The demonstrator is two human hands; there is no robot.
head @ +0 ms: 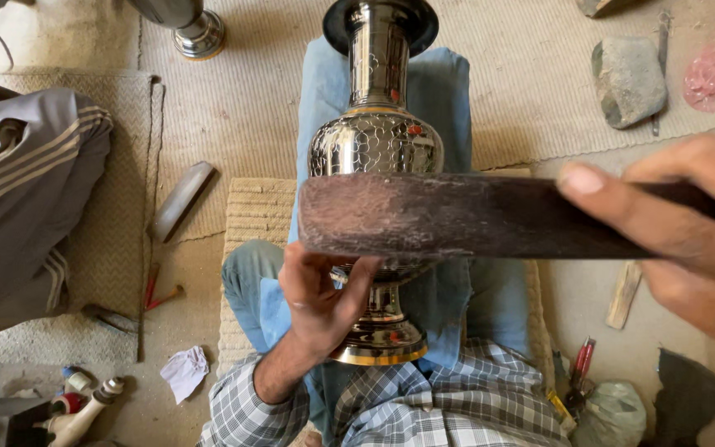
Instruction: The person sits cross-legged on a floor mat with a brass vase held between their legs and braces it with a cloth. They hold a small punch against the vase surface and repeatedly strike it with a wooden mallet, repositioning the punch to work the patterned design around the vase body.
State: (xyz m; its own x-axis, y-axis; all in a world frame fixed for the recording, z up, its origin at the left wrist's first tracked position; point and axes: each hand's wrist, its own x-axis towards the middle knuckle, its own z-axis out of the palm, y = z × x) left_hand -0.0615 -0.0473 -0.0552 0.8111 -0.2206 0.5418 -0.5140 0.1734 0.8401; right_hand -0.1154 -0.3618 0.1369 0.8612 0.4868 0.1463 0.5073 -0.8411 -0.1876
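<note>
- The vase (376, 136), shiny metal with engraved scales and a gold band, lies along the person's lap on blue jeans (448, 99), its mouth pointing away and its foot towards the checked shirt (457, 397).
- The left hand (318, 294) is at the vase's lower body near the stem, fingers curled round something small; what it pinches is hidden.
- The right hand (688, 240) is clamped on the handle end of a dark wooden mallet (448, 217), thumb on top.
- The mallet is held close to the camera and runs across the view, covering the vase's belly; whether it touches the vase cannot be told.
- A woven mat (250, 211) lies under the legs.
- On the left, another person's grey striped trouser leg (26, 182); near it a flat metal blade (179, 199).
- A grey stone (629, 80) sits top right, well apart from the hands.
- A crumpled white scrap (185, 371) lies on the floor lower left.
</note>
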